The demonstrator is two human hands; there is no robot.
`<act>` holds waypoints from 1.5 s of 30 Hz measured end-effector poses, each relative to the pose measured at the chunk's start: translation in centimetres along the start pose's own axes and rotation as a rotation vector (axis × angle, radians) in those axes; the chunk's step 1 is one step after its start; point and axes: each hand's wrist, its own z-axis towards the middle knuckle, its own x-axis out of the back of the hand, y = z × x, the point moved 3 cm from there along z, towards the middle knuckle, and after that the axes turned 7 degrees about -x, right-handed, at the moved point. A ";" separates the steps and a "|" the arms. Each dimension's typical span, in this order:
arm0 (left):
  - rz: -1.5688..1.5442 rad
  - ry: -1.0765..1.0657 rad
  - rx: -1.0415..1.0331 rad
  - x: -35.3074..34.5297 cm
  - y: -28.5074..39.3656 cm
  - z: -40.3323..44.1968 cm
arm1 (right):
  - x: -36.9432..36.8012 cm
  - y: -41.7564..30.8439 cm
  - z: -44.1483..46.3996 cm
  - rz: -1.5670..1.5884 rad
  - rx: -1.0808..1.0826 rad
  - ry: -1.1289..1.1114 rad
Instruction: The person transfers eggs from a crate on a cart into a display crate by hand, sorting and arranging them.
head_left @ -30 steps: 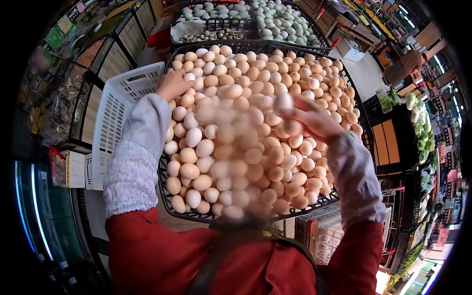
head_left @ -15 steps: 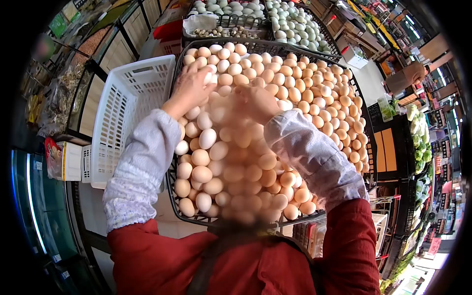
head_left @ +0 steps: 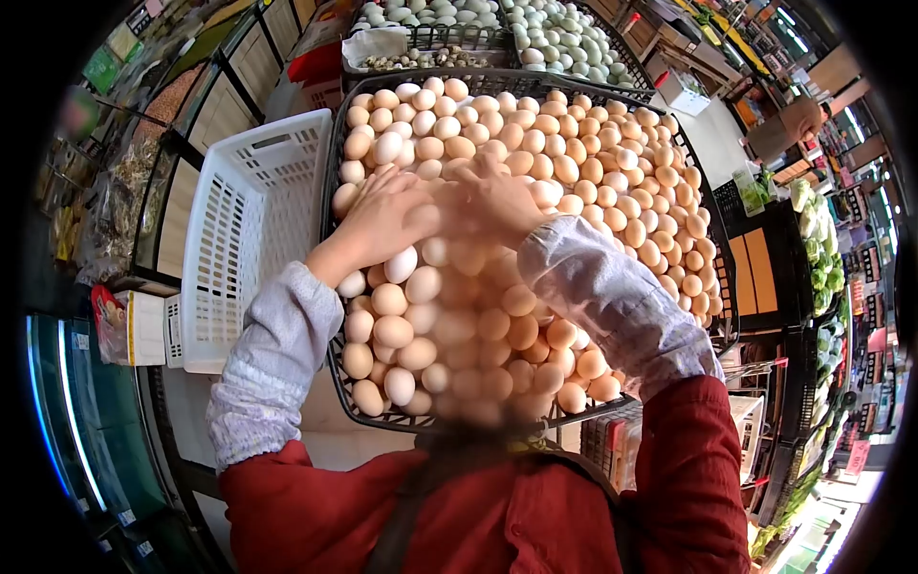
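Brown and pinkish eggs (head_left: 593, 172) fill a wide black crate (head_left: 337, 378) in front of me. My left hand (head_left: 384, 218) lies over the eggs near the crate's left side, fingers spread and pointing away from me. Close to its right, my right hand (head_left: 492, 199) rests on the eggs with its fingers bent toward the left. A blurred patch covers part of that hand and the eggs below it, so its fingertips and anything under them cannot be made out.
A white perforated basket (head_left: 206, 277) stands left of the crate. Beyond it are small speckled eggs (head_left: 430, 60) and trays of pale green eggs (head_left: 564, 43). Green vegetables (head_left: 818, 258) line the right. A person (head_left: 789, 129) is at the far right.
My right hand has moved left from the middle of the crate, and the pale egg seen in it earlier no longer shows. My left hand has come nearer to me, with its fingers spread.
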 end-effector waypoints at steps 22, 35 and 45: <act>-0.177 0.052 -0.049 0.5 3.8 2.3 | 3.1 6.1 -0.6 0.196 -0.353 -0.204; -0.355 0.131 -0.194 1.0 13.2 5.9 | 13.7 8.5 -14.6 0.495 -0.182 -0.196; -0.610 -0.196 -0.434 -7.9 39.0 10.3 | 26.3 21.3 -60.6 0.665 -1.021 -0.205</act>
